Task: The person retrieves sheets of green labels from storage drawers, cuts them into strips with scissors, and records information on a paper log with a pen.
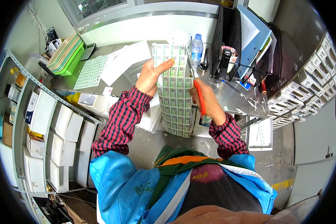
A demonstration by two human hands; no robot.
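Observation:
A long sheet of small green-and-white labels [175,100] hangs in front of me, its lower part curving down past the table edge. My left hand [152,75] grips its left side near the top, thumb lying across the front. On the other side, my right hand [209,99] is closed round the red handles of a pair of scissors [200,98]. The blades point up along the sheet's right edge. Whether they are parted is hard to make out.
Another label sheet [91,71] and white papers [126,61] lie on the table's left, near a green basket [71,59]. A water bottle [197,47] and black file rack [227,44] stand behind. Paper scraps [253,102] litter the right. Shelves with white bins [65,121] flank my left.

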